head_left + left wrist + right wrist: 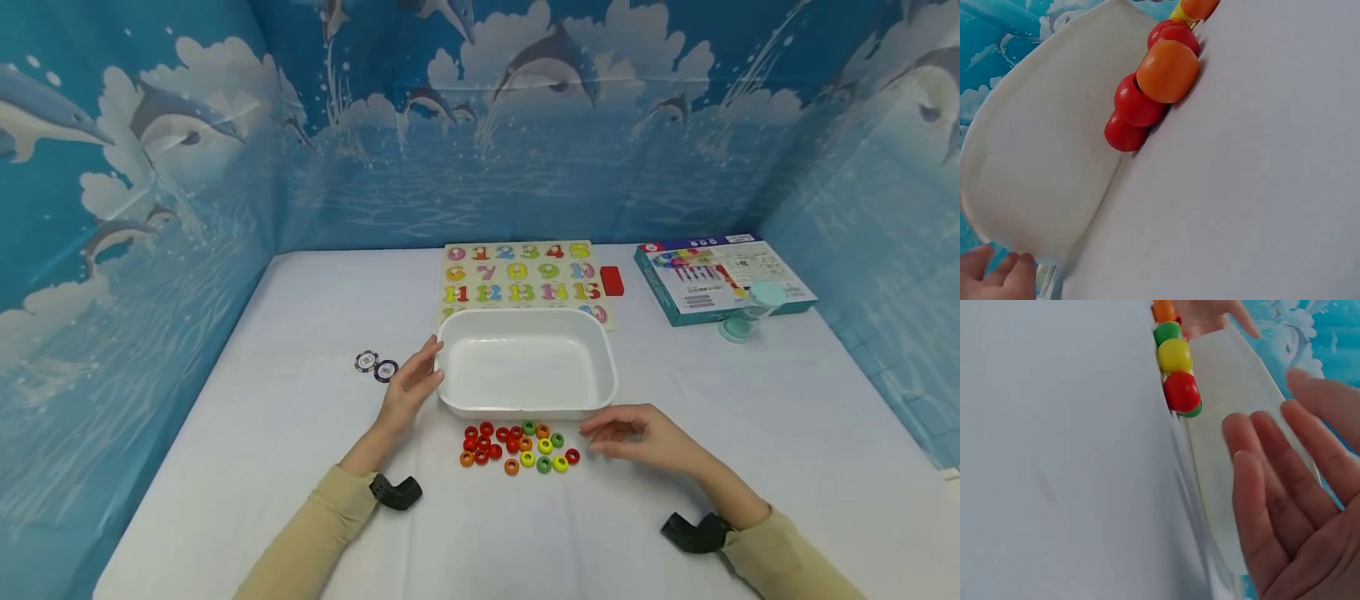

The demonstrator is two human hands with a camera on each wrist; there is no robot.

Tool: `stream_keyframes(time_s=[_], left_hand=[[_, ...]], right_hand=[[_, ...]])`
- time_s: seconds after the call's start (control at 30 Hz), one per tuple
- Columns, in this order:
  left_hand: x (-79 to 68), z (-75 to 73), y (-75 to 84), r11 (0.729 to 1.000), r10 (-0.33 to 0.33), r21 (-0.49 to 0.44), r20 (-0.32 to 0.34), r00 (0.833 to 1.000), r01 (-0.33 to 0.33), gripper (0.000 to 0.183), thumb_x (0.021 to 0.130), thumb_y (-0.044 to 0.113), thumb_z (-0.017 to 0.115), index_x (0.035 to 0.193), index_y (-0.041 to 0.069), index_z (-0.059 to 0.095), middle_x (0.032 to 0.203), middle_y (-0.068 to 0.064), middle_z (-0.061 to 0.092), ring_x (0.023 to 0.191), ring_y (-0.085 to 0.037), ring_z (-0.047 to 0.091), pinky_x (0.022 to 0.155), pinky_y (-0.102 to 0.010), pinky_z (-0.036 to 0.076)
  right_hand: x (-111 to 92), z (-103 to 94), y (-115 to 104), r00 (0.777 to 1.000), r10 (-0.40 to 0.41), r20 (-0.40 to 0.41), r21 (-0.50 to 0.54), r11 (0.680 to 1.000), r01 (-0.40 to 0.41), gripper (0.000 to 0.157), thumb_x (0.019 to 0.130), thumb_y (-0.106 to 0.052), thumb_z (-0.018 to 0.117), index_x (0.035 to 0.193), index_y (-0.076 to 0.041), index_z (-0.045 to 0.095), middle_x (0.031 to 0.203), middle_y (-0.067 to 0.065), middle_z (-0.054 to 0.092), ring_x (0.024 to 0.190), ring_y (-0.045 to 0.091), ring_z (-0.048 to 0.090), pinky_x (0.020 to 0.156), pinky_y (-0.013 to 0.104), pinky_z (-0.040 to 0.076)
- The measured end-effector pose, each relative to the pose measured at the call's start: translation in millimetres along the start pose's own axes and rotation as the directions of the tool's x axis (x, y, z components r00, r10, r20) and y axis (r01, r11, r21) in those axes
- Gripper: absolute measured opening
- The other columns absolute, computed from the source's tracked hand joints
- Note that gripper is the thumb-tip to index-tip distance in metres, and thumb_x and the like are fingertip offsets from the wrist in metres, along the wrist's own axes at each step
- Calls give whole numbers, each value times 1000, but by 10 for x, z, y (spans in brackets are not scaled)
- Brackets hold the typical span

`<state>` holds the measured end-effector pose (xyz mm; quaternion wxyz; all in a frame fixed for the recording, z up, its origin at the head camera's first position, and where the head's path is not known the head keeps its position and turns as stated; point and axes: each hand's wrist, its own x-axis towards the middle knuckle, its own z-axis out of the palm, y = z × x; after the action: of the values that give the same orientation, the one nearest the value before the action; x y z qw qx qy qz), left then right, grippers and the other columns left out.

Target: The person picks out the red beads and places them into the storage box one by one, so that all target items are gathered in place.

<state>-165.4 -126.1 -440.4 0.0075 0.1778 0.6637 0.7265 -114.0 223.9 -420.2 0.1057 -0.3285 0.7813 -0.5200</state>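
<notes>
A white rectangular tray stands in the middle of the table with nothing inside it. At its left end is my left hand, fingertips right at the rim; in the left wrist view these fingers show beside the tray wall. My right hand hovers by the front right corner, fingers loosely bent and holding nothing. In the right wrist view its palm faces the tray's side. Several red, orange, yellow and green beads lie in a loose cluster just in front of the tray, between both hands.
Behind the tray lies a number puzzle board, partly covered by it, with a red block alongside. A flat game box and a teal-capped sand timer are at the back right. Two poker chips lie left.
</notes>
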Motion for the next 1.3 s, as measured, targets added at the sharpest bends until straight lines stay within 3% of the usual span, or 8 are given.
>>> stream_keyframes(time_s=[0.17,0.33,0.7,1.13,1.3], left_hand=[[-17,-23,-79,987,-121,-107,24,992,123,45,88,-3,47,132,-5,34,146,-10,18,132,-20,18,104,-23,24],[24,-93,-202,966,-176,-187,44,984,181,48,87,1,52,132,1,38,146,-2,21,131,-16,21,103,-23,25],[36,-138,-290,956,-198,-213,34,980,201,52,83,2,57,132,3,40,145,-1,24,131,-15,22,102,-22,28],[45,-144,-270,948,-226,-222,35,973,228,51,85,-4,52,133,1,36,144,-3,24,131,-16,21,101,-22,28],[40,-142,-278,950,-217,-225,25,976,218,51,84,0,55,132,3,39,143,-1,28,130,-15,23,101,-22,29]], right_hand=[[-19,20,165,999,3,35,95,995,-6,27,79,2,63,105,6,59,88,20,62,73,19,60,61,27,54],[-41,40,366,1000,0,31,107,994,-3,30,78,4,64,108,3,59,89,17,62,75,19,61,64,26,54],[10,139,187,999,39,-37,-31,999,-40,27,75,-4,70,101,-2,63,80,8,64,57,14,54,46,24,48],[31,194,156,997,46,-59,-102,993,-52,24,74,-10,72,97,-6,67,82,3,65,54,13,50,45,23,45],[27,220,259,997,45,-63,-127,990,-53,26,73,-14,73,97,-8,67,83,0,65,52,11,48,44,22,44]])
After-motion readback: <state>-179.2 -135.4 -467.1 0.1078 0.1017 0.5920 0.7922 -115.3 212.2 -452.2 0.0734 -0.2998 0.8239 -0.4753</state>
